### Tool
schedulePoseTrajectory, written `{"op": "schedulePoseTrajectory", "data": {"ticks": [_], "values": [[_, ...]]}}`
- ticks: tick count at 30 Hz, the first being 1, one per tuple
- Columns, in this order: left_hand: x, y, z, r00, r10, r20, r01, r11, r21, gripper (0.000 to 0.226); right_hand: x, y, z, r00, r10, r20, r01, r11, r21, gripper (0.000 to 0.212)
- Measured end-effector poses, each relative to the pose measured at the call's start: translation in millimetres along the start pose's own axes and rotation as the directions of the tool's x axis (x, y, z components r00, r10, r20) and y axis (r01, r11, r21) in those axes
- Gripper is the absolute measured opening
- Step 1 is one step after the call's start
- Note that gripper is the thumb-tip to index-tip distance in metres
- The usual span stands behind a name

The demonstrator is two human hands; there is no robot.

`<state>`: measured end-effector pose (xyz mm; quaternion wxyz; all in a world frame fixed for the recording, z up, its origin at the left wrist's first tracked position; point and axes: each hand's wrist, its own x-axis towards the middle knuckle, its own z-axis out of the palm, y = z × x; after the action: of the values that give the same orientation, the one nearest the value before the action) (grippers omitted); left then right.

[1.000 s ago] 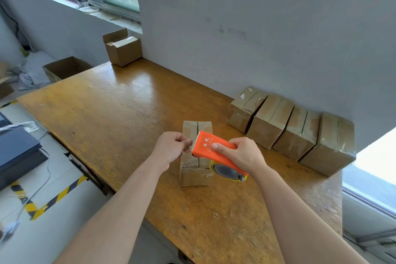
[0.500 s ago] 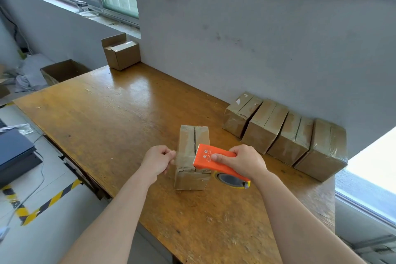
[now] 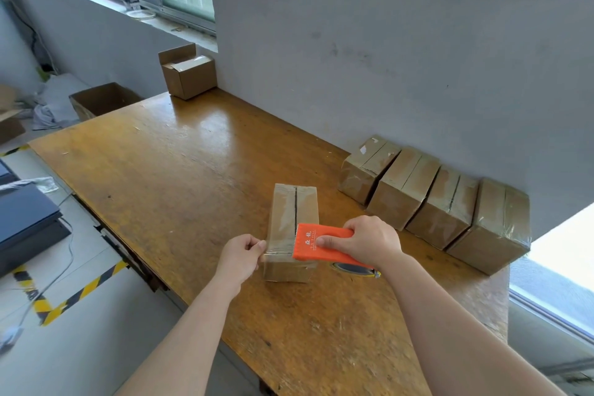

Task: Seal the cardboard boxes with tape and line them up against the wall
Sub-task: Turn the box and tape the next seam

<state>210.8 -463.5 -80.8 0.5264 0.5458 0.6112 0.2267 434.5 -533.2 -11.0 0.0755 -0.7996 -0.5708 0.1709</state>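
Open cardboard box (image 3: 189, 74): far left corner of the wooden table (image 3: 167, 177), against the wall. Left hand (image 3: 241, 255): pinched the free end of clear tape (image 3: 278, 249) at the near left edge of the central box (image 3: 291, 219). Central box: upright, mid-table. Right hand (image 3: 366, 243): gripped the orange tape dispenser (image 3: 316, 243), pressed on that box's near end. Four taped boxes (image 3: 434, 202): touching in a row along the wall, far right.
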Motion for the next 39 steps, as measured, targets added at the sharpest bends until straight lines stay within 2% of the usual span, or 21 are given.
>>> {"op": "schedulePoseTrajectory", "data": {"ticks": [8,14,17,18,20,22,24,26,29,32,36,39], "values": [[4,-12,1,0.999,0.028,0.043,-0.031,0.998,0.057,0.019,9,-1,15,0.999,0.022,0.026,-0.021,1.0,-0.023,0.065],[9,-16,4,0.995,-0.072,0.074,0.065,0.994,0.091,0.024,14,-8,21,0.999,0.009,0.038,-0.009,1.0,-0.007,0.067],[7,-23,4,0.987,-0.131,0.095,0.115,0.981,0.157,0.042,16,-8,24,0.999,0.014,0.039,-0.014,1.0,-0.007,0.068],[6,-26,4,0.994,-0.094,0.051,0.082,0.978,0.19,0.043,15,-8,25,0.999,0.013,0.033,-0.013,1.0,-0.007,0.068],[3,-26,6,0.991,0.065,-0.117,-0.043,0.983,0.18,0.03,16,-8,27,1.0,0.006,0.025,-0.006,1.0,-0.001,0.07],[0,-25,8,0.942,0.235,-0.238,-0.211,0.97,0.123,0.008,16,-11,28,1.0,-0.002,0.023,0.002,1.0,0.004,0.071],[-2,-25,11,0.939,0.309,-0.154,-0.298,0.95,0.092,0.007,16,-14,28,1.0,-0.009,0.027,0.009,1.0,0.009,0.072],[-2,-31,13,0.958,0.286,-0.012,-0.285,0.956,0.067,0.008,16,-13,28,0.999,-0.008,0.031,0.008,1.0,0.016,0.074],[0,-37,8,0.961,0.265,0.078,-0.269,0.961,0.059,0.011,13,-10,28,1.0,0.002,0.026,-0.002,1.0,0.022,0.067],[2,-37,2,0.952,0.282,0.119,-0.295,0.95,0.103,0.012,12,-9,29,1.0,0.0,0.023,0.0,1.0,0.03,0.068],[5,-31,-8,0.951,0.292,0.101,-0.306,0.933,0.188,0.011,13,-11,30,1.0,-0.008,0.024,0.007,1.0,0.029,0.065],[4,-25,-13,0.936,0.327,0.128,-0.35,0.889,0.295,0.012,12,-9,31,1.0,-0.007,0.024,0.006,0.999,0.038,0.066]]}}
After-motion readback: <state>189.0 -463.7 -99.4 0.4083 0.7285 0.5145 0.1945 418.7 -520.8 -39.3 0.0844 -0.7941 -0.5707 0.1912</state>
